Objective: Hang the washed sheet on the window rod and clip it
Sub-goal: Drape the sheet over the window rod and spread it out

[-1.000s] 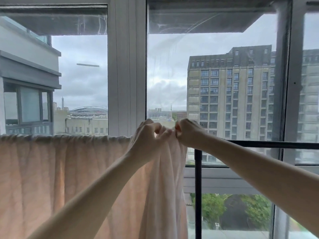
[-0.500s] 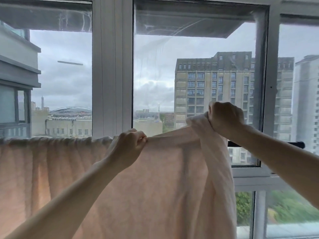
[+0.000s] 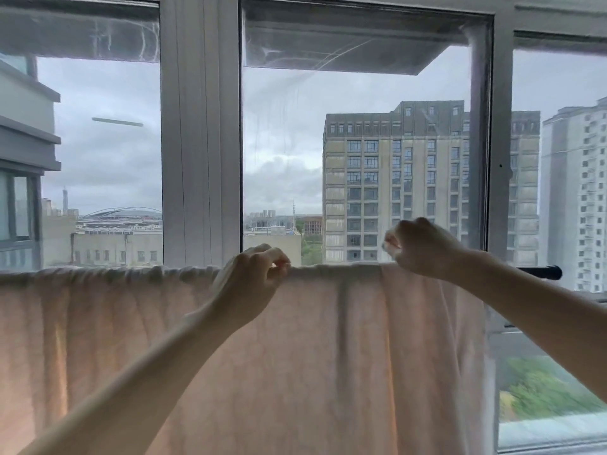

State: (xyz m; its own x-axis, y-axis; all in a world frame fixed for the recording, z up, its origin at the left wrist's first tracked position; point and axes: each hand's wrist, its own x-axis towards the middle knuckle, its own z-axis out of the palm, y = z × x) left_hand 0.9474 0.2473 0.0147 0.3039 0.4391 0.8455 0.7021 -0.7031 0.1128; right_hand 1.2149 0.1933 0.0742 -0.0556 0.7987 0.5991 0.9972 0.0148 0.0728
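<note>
Left hand [image 3: 253, 274] pinches top edge of sheet [image 3: 328, 356] at rod [image 3: 538, 272]. Right hand [image 3: 423, 247], fingers curled, grips sheet's upper right corner just above rod. Pale pink sheet draped over rod, hanging before window frame [image 3: 200, 142]; rod's black end bare at right.

High-floor flat, residential, looking out over a city. Grey sliding window frames [image 3: 200, 142] are filling the wall, with apartment blocks [image 3: 394, 185] and a domed stadium roof [image 3: 121, 213] showing through the glass under overcast sky. A pale pink sheet [image 3: 328, 356] is hanging off a black tension rod [image 3: 542, 272] wedged across the window, so it's doubling as a home drying spot.
</note>
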